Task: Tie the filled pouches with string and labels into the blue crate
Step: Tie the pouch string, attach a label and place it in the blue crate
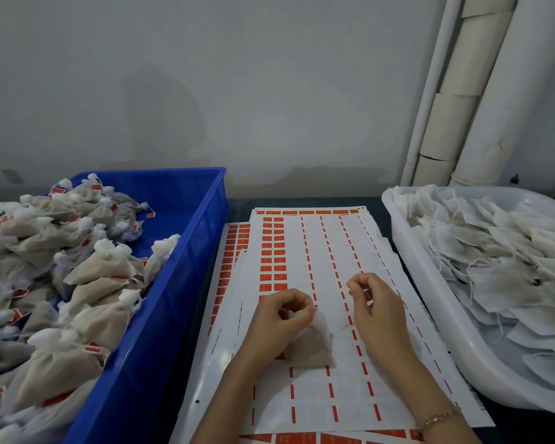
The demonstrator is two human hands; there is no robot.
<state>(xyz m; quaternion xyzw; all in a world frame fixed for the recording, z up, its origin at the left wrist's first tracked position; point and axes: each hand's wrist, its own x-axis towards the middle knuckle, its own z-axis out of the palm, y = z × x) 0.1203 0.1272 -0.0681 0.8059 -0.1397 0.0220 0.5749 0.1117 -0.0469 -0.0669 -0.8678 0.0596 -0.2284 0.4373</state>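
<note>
Left hand point(277, 318) grip on pouch point(313, 350), right hand point(377, 312) on string point(343, 329); tied pouches point(100, 267) in crate point(199, 225), untied pouches point(494, 251) in tub point(430, 302).

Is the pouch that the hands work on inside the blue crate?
No, the pouch lies on the label sheet, right of the blue crate.

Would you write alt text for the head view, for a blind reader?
The left hand grips a filled pouch on label sheets while the right hand pinches its string. A blue crate of tied pouches sits left, a white tub of untied ones right.
</note>
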